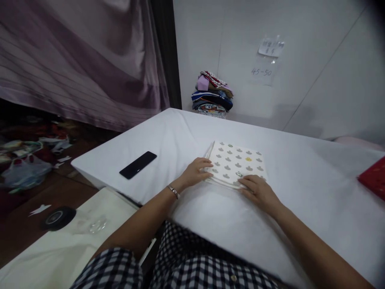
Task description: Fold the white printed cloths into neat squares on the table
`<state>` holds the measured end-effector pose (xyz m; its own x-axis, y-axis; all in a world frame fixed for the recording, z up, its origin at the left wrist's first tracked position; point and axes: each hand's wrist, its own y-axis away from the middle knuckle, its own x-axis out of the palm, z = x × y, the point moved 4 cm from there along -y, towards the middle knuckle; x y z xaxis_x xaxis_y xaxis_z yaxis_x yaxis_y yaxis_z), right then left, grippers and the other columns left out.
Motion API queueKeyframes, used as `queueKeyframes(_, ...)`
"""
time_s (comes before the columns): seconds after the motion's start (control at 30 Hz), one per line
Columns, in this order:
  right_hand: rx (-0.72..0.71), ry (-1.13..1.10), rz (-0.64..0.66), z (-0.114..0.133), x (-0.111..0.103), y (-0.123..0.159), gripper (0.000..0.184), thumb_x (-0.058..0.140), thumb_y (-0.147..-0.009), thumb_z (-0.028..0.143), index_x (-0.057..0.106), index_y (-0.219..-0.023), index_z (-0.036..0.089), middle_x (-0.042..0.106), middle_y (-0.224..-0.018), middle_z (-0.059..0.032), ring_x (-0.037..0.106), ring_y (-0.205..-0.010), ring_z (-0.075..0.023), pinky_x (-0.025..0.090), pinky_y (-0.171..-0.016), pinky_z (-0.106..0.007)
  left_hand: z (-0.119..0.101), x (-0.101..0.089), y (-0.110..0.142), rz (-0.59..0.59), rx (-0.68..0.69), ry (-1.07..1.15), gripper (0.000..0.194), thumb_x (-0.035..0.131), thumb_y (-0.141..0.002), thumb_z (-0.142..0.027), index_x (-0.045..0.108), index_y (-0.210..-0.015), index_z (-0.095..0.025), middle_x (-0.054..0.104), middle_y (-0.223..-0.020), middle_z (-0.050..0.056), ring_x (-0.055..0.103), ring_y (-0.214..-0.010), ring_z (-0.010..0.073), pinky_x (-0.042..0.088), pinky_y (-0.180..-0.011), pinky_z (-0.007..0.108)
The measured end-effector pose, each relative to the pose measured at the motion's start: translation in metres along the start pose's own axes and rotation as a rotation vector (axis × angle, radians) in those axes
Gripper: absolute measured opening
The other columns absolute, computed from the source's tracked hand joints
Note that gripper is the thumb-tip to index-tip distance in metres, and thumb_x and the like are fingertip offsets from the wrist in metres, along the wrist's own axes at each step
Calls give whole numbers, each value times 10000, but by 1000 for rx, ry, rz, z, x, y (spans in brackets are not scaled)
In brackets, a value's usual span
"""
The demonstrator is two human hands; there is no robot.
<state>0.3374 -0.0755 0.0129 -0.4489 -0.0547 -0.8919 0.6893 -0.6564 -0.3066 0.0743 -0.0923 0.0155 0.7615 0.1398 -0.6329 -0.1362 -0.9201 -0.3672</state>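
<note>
A folded white cloth with grey mushroom-like prints and a few green and yellow ones lies flat on the white-covered table. At its left edge is my left hand, thumb and fingers apart, the tips touching the side of the fold. My right hand rests on the cloth's front right part, fingers stretched over the top and thumb near the front edge. Neither hand lifts the cloth. The undersides of the fingertips are hidden.
A black phone lies left on the table. Stacked folded clothes stand behind its far edge, by the wall. Something red sits at the right edge. Lower left are a cream surface, a black roll of tape and a plastic bag.
</note>
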Motion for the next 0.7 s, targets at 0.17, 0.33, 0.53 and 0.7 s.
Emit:
queueKeyframes(0.17, 80, -43, -3, -6, 5, -3, 307, 404, -917, 384, 661, -1032, 262, 636, -992, -60, 582, -934, -212, 484, -789, -356, 3, 6, 0, 90, 53, -129, 159, 585, -829, -287, 683, -944, -238, 623, -1087, 33, 531, -1054, 164, 428, -950, 315)
queueKeyframes(0.33, 130, -60, -61, -6, 9, 3, 307, 401, -916, 398, 661, -1008, 260, 630, -941, -51, 573, -907, -208, 472, -758, -339, 4, 5, 2, 76, 34, -159, 189, 525, -867, -308, 672, -965, -242, 609, -1109, 24, 531, -1060, 159, 425, -954, 314)
queueKeyframes(0.53, 213, -117, -77, -8, 12, 2, 315, 403, -908, 444, 664, -981, 284, 635, -925, -32, 580, -905, -202, 469, -744, -321, -10, -1, 25, -127, -25, -192, 192, 494, -875, -298, 652, -957, -225, 615, -1016, 42, 574, -937, 149, 473, -835, 277)
queueKeyframes(0.7, 230, -125, -108, -6, 10, 1, 344, 381, -910, 461, 665, -981, 279, 638, -915, -46, 579, -904, -215, 470, -742, -335, -22, 23, 33, 97, 50, -376, 245, 425, -899, -252, 648, -1001, -261, 635, -978, 30, 576, -923, 156, 457, -810, 272)
